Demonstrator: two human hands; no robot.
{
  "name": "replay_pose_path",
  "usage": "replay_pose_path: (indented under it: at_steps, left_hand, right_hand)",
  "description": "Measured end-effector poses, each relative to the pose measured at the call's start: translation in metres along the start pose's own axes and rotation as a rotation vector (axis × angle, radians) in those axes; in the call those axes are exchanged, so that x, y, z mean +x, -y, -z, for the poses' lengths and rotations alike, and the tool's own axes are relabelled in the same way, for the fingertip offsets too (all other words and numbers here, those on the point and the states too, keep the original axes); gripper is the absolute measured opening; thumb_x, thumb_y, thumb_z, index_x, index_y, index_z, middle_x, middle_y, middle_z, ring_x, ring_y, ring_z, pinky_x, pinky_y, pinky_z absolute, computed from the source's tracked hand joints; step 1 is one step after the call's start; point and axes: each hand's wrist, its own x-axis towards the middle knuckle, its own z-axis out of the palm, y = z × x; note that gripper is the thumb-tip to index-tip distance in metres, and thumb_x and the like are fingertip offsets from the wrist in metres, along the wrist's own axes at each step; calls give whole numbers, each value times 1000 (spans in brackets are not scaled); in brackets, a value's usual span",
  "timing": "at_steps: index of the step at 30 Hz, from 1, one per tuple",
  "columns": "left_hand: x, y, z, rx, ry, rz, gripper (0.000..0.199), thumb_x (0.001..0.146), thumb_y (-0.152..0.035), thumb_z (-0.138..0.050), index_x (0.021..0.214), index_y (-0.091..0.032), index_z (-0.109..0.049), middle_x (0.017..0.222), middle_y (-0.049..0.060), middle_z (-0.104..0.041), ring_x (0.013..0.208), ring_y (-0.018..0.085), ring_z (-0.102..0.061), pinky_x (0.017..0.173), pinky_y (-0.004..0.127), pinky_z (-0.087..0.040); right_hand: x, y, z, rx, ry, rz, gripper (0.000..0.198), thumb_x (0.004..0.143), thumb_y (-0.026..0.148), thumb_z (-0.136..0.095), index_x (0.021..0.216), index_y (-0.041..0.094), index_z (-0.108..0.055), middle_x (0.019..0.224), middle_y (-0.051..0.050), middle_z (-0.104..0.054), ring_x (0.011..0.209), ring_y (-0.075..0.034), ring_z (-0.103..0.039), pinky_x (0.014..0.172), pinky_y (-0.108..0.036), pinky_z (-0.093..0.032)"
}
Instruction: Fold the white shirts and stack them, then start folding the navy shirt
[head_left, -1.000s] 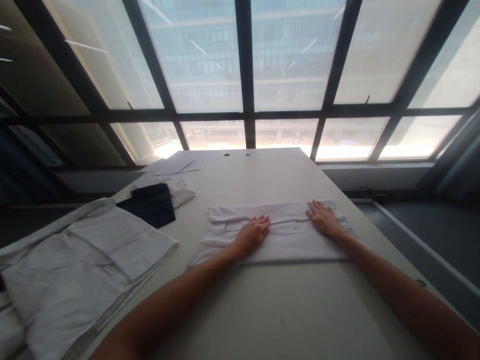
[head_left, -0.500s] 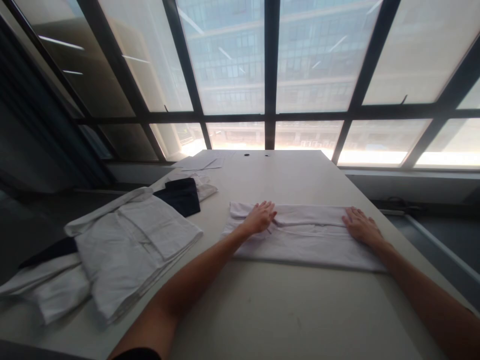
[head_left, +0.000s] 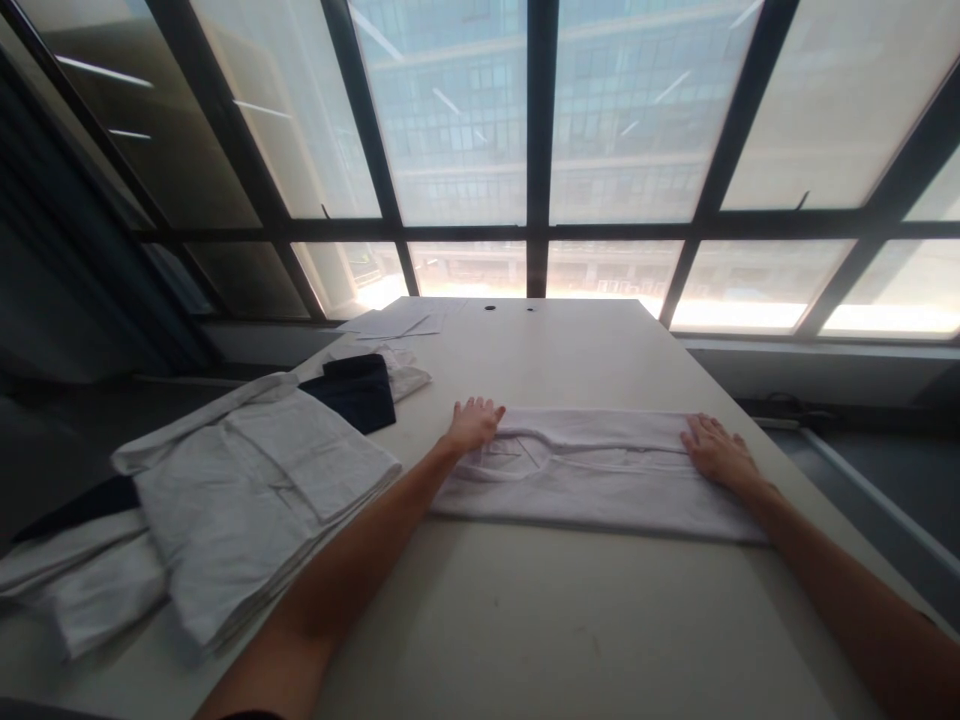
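Note:
A white garment, looking like a T-shirt (head_left: 600, 490), lies folded into a long strip across the table, its rounded neckline showing toward the left end. On that left end, at the far corner, rests my left hand (head_left: 475, 424), open with its fingers stretched out over the cloth. My right hand (head_left: 718, 448) lies flat and open on the right end of the strip. Both palms press on top of the fabric, and the part under them is hidden.
At the left of the white table (head_left: 555, 600) sits a pile of folded white cloth (head_left: 255, 490). Behind it are a dark navy folded cloth (head_left: 356, 390), a crumpled whitish cloth (head_left: 409, 375) and paper sheets (head_left: 390, 322). Large windows (head_left: 465, 120) rise beyond the far edge.
My left hand has slid left along the white garment to its left end, uncovering the neckline. That end now looks flatter and reaches farther left. My right hand has stayed in place.

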Motion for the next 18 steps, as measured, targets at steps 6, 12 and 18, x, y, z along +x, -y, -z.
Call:
replay_pose_path:
  at_steps: [6, 12, 18]
  left_hand:
    - [0, -37, -17, -104, -87, -304, 55, 109, -49, -24, 160, -30, -32, 168, 9, -24, 155, 33, -19, 122, 56, -19]
    - [-10, -42, -17, -86, 47, -431, 57, 106, -62, -18, 159, -44, -29, 171, 3, -13, 155, 41, -6, 121, 64, -10]
    - [-14, -42, -12, -72, 61, -439, 52, 106, -62, -24, 156, -50, -32, 171, 1, -9, 155, 44, -5, 119, 68, -10]
  right_hand:
    - [-4, 0, -3, -30, -29, 5, 60, 104, 37, -19, 152, 13, -44, 162, -17, -37, 151, -31, -30, 117, -65, -25]
    - [-3, 40, 19, 34, -135, 28, 56, 103, 31, -23, 151, 10, -45, 160, -20, -40, 151, -30, -30, 119, -59, -26]
    - [0, 177, 50, 235, -19, 260, 56, 104, 30, -25, 156, 11, -38, 164, -17, -32, 153, -27, -24, 121, -51, -24]
